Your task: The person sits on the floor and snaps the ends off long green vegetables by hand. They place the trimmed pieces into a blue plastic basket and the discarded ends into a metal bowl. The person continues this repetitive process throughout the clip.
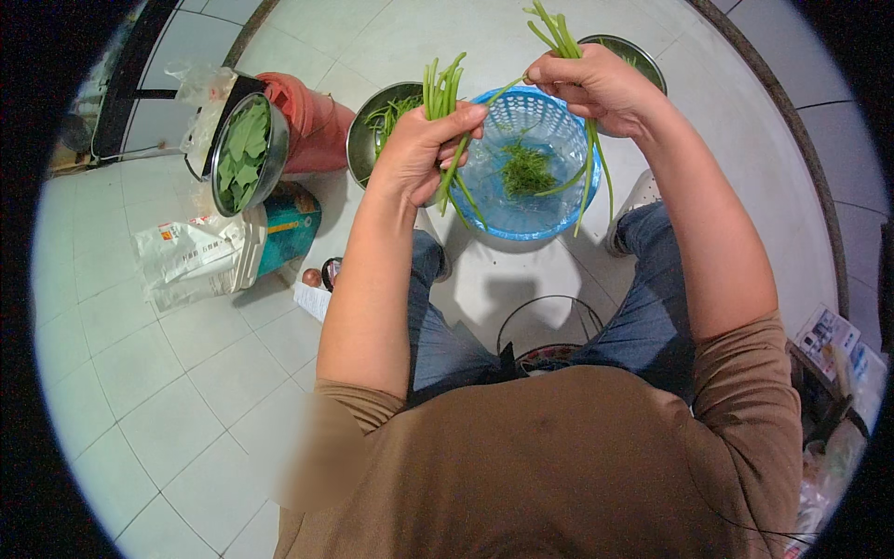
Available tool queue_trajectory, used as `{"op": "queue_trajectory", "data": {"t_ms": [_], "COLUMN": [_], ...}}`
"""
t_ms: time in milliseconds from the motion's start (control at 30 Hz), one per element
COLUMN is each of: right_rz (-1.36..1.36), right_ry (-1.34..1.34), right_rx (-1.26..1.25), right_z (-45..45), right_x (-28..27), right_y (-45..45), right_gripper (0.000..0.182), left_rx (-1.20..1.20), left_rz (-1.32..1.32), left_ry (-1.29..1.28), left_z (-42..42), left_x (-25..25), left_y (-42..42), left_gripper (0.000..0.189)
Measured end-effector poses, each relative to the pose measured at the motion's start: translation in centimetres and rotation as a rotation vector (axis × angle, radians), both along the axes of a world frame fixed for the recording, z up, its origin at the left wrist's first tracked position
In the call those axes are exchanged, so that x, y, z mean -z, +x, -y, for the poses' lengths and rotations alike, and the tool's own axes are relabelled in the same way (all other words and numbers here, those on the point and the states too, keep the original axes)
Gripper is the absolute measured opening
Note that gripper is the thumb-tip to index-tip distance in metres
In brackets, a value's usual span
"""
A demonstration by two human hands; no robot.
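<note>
My left hand (434,143) is closed round a bunch of green stems (441,89), whose ends stick out above and below the fist. My right hand (590,84) grips another bunch of green stems (559,35), with long thin ends hanging below it. One thin stem stretches between the fingertips of both hands. Beneath and between them stands a blue plastic basket (497,227) with perforated sides, holding a small heap of fine green trimmings (527,171). A metal bowl (360,150) with cut green stems lies partly behind my left hand. Another metal bowl (649,59) is partly hidden by my right hand.
At the left are a bowl of green leaves (244,157), a red plastic bucket (318,126), a teal container (290,223) and a white printed bag (192,255). A round brown object (311,277) and a paper (312,300) lie on the tiled floor. Printed packaging (827,339) is at the right.
</note>
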State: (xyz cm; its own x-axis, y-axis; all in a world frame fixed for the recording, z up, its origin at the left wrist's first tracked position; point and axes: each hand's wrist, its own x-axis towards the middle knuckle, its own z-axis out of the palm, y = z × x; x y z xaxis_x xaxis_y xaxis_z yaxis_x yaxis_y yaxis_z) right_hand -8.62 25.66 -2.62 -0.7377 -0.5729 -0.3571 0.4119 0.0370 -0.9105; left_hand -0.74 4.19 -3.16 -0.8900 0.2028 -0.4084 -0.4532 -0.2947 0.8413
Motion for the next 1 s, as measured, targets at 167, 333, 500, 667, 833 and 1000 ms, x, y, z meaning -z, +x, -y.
{"op": "queue_trajectory", "data": {"t_ms": [167, 333, 500, 667, 833, 1000], "right_rz": [0.068, 0.047, 0.041, 0.034, 0.017, 0.013], "right_ry": [-0.163, -0.110, -0.067, -0.112, -0.411, -0.619], "right_rx": [-0.034, -0.071, -0.177, -0.361, -0.520, -0.368], "right_z": [0.1, 0.5, 1.1, 0.4, -1.9, -3.8], "right_x": [-0.3, -0.4, -0.9, -2.4, -2.1, -3.1], "right_y": [0.2, 0.6, 1.8, 2.2, 0.9, -0.2], "right_gripper": [0.017, 0.018, 0.019, 0.022, 0.024, 0.022], "left_rx": [0.021, 0.040, -0.020, -0.171, -0.473, -0.572], "left_rz": [0.059, 0.086, 0.036, 0.076, 0.087, 0.097], "left_ry": [0.053, 0.202, 0.209, 0.205, 0.276, 0.272], "left_z": [-0.4, -0.5, -0.9, 0.0, 1.8, 4.6], "left_x": [-0.2, 0.5, 0.8, 1.9, 3.7, 5.8], "left_y": [0.0, 0.1, -0.2, -0.6, -1.1, -1.5], "left_gripper": [0.021, 0.019, 0.019, 0.018, 0.014, 0.014]}}
